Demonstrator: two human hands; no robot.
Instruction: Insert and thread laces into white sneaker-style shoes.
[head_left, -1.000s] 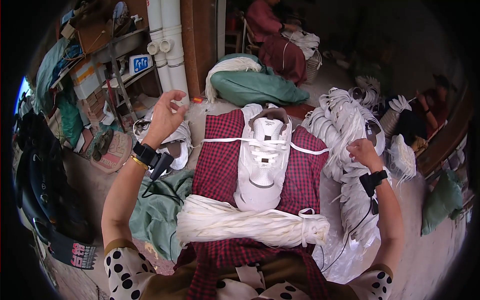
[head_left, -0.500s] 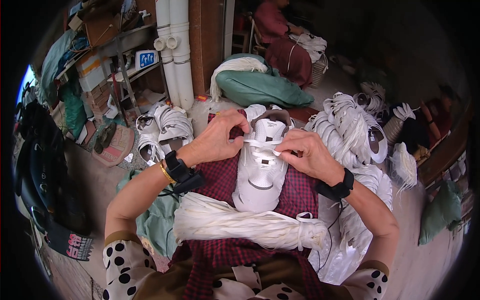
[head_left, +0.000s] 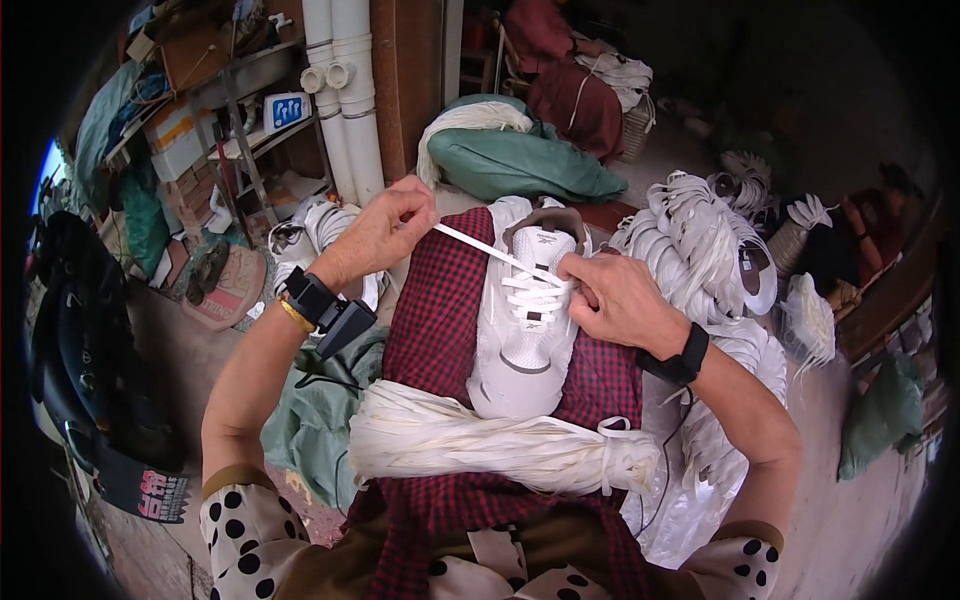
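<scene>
A white sneaker [head_left: 512, 390] lies on the red-and-black checked cloth [head_left: 428, 330] over my lap, toe toward me. White lace runs across its tongue in several rows. My left hand [head_left: 392, 222] is off to the shoe's upper left, fingers pinched on a white shoelace [head_left: 475, 243] that stretches taut from the eyelets. At the shoe's right eyelets, my right hand [head_left: 612, 300] has thumb and forefinger pressed together against the lacing; what is between them is hidden. Across my lap, nearer than the shoe, rests a tied bundle of white laces [head_left: 490, 440].
Strung white shoes [head_left: 690, 240] are heaped at the right, more shoes [head_left: 320, 235] at the left. Beyond lies a green sack [head_left: 520, 165] topped with laces. A person in dark red [head_left: 575, 110] sits at the back. White pipes [head_left: 350, 110] stand beside a cluttered shelf [head_left: 262, 140].
My left hand has pulled away to the upper left, drawing the lace out straight. The right hand has shifted slightly up and right along the shoe's edge.
</scene>
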